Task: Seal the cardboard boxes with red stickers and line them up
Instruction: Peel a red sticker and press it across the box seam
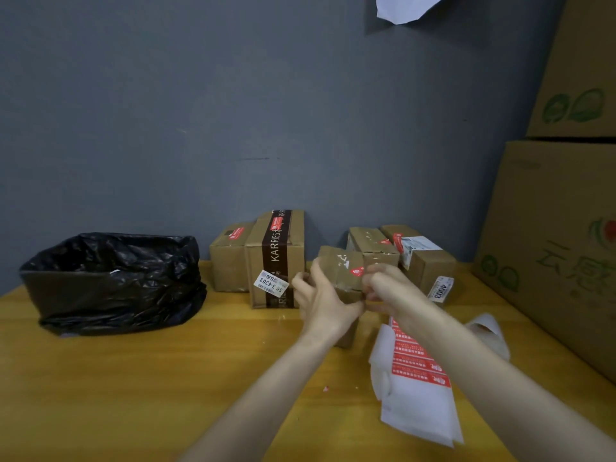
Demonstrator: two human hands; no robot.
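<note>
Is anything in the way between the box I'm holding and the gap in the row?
Nothing visible does. The held box is right before the gap between the KARRIES box and the taped box, and hides part of that gap.

At frame centre a box (pixel 340 271) is gripped by the left hand (pixel 320 301) and the right hand (pixel 390 288), with a red sticker (pixel 357 271) on its top. A sticker sheet (pixel 416 365) is laid at lower right on the worktop (pixel 166 378).
</note>
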